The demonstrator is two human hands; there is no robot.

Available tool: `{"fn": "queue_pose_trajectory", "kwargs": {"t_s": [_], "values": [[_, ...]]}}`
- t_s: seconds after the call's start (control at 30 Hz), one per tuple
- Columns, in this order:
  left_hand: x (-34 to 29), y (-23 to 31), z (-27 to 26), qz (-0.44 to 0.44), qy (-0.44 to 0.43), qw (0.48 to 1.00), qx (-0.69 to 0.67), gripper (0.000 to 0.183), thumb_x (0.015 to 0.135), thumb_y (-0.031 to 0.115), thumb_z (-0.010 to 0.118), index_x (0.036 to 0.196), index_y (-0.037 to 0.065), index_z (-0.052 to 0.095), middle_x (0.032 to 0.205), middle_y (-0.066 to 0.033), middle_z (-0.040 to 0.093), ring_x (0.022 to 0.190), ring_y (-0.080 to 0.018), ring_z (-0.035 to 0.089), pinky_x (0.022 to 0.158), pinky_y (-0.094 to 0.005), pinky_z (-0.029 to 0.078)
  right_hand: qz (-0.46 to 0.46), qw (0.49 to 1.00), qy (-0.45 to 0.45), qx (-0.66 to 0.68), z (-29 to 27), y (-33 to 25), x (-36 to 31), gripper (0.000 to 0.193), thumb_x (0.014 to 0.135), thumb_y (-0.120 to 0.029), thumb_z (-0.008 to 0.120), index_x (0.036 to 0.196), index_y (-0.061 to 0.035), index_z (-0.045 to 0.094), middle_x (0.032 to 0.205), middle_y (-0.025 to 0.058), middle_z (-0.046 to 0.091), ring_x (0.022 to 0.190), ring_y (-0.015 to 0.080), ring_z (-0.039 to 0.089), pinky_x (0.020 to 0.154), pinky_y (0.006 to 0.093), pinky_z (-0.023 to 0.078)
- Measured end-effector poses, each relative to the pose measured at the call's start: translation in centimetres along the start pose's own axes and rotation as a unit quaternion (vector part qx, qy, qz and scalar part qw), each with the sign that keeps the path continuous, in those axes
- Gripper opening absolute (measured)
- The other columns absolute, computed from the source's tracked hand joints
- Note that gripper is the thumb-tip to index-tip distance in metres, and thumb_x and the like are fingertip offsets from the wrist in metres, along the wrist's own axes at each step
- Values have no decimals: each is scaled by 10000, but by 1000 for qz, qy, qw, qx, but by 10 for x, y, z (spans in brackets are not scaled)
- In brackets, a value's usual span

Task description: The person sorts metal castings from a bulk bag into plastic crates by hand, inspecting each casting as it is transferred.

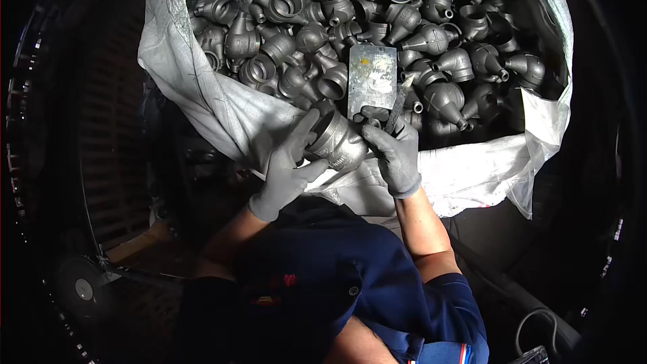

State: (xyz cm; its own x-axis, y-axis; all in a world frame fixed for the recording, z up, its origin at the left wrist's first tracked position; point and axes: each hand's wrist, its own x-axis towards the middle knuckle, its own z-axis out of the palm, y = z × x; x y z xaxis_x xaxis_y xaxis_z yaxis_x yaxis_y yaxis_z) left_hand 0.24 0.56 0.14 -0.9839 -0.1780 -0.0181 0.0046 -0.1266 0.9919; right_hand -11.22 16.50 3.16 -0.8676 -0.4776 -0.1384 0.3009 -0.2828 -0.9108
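Observation:
My left hand (286,167), in a grey glove, is wrapped round the wide open end of a dark grey cast metal pipe fitting (340,143). The fitting lies tilted in front of the bag's near edge, its round body towards my right. A file-like tool (399,103), narrow and pointed at its upper end, sticks up from my gloved right hand (395,152), whose fingers are closed round it beside the fitting's narrow end. Just beyond both hands, a flat grey metal block or plate (373,77) with a yellow mark rests on the heaped fittings.
A large white woven bag (182,61) stands in front of me, its rim folded outward. Many similar fittings (431,40) fill it. A slatted dark crate or pallet (114,182) and a wheel (83,288) are at the left. A cable (539,313) loops at the lower right.

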Motion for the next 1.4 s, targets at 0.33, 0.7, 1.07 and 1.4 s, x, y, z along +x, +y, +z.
{"fn": "queue_pose_trajectory", "kwargs": {"t_s": [0.33,0.7,1.07,1.4], "values": [[-4,19,21,249,18,916,314,402,676,-15,720,1070,7,645,1243,-207,521,1092,-274,565,899,-335,462,16,999,5,52,-15,-14,-5,216,819,-57,589,1002,43,641,648,-33,518,506,23,370,473,180,287],[-9,22,37,254,-29,894,368,448,718,56,732,1144,25,595,1379,-257,368,1249,-357,438,997,-397,399,5,999,16,51,-26,-22,-16,254,815,-39,594,1050,56,617,757,11,606,555,32,454,510,165,352],[12,36,50,109,-29,886,449,646,776,216,710,1334,42,434,1348,-234,385,1198,-386,454,981,-429,402,-6,996,29,-85,-26,-4,-17,213,817,-14,646,1012,66,623,788,54,650,692,95,625,633,205,495],[9,28,11,172,-77,914,359,486,732,182,733,1177,49,590,1306,-221,455,1209,-370,457,973,-403,409,-8,997,62,38,-16,-20,-13,208,825,-47,595,1000,58,633,790,65,654,668,82,604,616,194,476]]}}
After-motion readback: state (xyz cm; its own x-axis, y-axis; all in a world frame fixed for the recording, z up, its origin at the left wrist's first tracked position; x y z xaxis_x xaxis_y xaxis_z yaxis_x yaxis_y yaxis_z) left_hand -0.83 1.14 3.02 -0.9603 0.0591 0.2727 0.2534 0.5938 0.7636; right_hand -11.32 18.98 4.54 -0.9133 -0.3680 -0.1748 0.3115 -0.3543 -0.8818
